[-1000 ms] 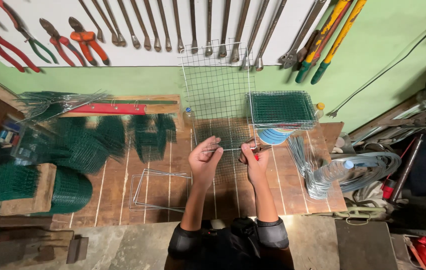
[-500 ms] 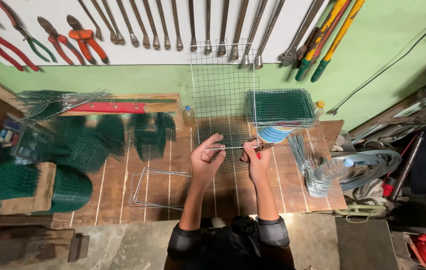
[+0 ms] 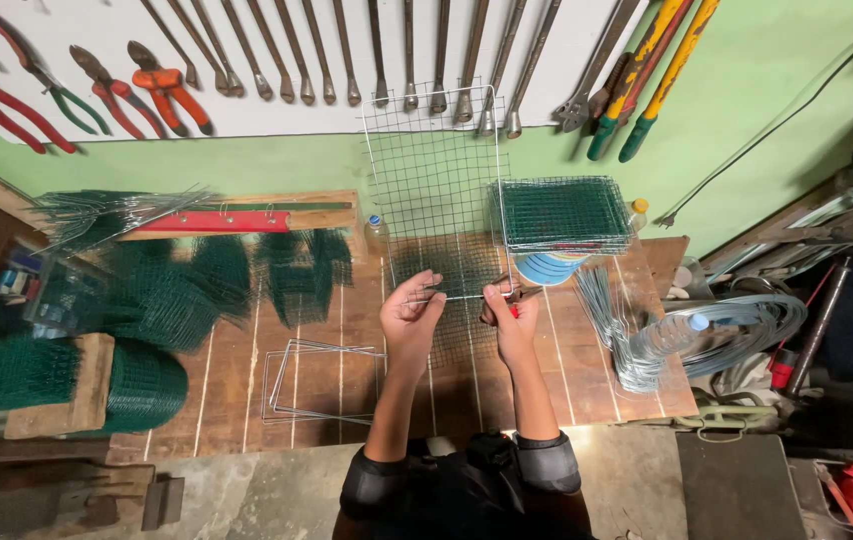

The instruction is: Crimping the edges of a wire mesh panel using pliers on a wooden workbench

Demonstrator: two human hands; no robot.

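Both hands are up at the near edge of the wire mesh panel (image 3: 434,190), which stands tilted on the wooden workbench (image 3: 327,400) and leans back toward the green wall (image 3: 767,90). The left hand (image 3: 410,318) has its fingers closed, pinching the panel's lower frame wire. The right hand (image 3: 510,320) is wrapped tight around the handles of a pair of pliers (image 3: 503,298), with a bit of red showing at the grip; the tool's nose sits right at that same bottom wire, though whether it actually bites the wire is too small to tell.

Just right of the panel, a stack of green mesh baskets (image 3: 565,213) rests on the bench. Bent wire frames (image 3: 322,378) lie flat to the left of the left forearm. Further left, green mesh pieces (image 3: 187,290) are heaped. Coiled wire (image 3: 687,335) sits at the bench's right end. On the wall above, hand tools (image 3: 157,85) hang in a row.
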